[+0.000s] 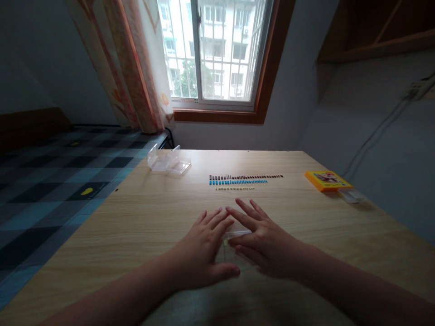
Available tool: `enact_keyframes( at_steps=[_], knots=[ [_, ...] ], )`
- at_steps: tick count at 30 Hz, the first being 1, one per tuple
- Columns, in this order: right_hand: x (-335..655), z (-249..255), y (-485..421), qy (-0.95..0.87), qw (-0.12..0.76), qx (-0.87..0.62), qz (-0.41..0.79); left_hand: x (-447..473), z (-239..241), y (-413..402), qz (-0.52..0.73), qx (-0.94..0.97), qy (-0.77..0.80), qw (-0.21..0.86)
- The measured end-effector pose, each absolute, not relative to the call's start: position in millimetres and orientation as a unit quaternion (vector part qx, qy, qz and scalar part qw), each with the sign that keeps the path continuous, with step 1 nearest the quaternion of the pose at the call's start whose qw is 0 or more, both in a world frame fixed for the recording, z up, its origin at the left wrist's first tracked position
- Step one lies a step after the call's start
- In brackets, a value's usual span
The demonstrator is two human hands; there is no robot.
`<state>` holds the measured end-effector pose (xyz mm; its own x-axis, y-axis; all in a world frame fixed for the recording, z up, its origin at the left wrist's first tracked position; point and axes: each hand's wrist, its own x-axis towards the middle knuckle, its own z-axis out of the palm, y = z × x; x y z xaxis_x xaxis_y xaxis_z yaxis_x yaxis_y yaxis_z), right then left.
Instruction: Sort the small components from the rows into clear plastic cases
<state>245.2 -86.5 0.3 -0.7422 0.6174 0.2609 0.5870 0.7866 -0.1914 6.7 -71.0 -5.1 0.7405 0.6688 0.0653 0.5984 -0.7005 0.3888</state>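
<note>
A clear plastic box (234, 234) lies on the table between my hands, largely covered by them. Inside it, or just at its edge, a small pale yellow piece (225, 242) shows. My left hand (208, 246) is over the box's left side, fingers stretched forward and thumb out to the right. Over the right side is my right hand (260, 237), its fingers spread and a few curled toward the box. The fingertips of both hands nearly meet. Beyond them lie neat rows of tiny pieces: dark red ones (246, 177), blue ones (238, 182) and pale yellow ones (234, 189).
Open clear plastic boxes (169, 163) stand at the table's far left. A yellow-orange box (328, 181) and a small clear container (351, 195) are by the right edge. The wooden table (136, 235) adjoins a bed (68, 181) with a checked cover. A window is ahead.
</note>
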Motion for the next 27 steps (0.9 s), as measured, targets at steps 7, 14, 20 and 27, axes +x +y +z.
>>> enact_keyframes(
  at_steps=[7, 14, 20, 27],
  knots=[
    [245.0, 0.9, -87.4, -0.929, 0.167, -0.327, 0.05, 7.9, -3.1, -71.7, 0.088, 0.916, 0.353, 0.171],
    [243.9, -0.1, -87.1, -0.927, 0.166, -0.33, 0.06, 7.8, -3.9, -72.2, 0.094, 0.915, 0.351, 0.175],
    [243.6, 1.8, -87.6, -0.927, 0.17, -0.33, 0.054, 8.2, -0.3, -72.8, 0.092, 0.912, 0.355, 0.183],
    [242.7, 2.1, -87.4, -0.927, 0.152, -0.34, 0.051, 7.2, -5.4, -71.5, 0.109, 0.916, 0.34, 0.185]
  ],
)
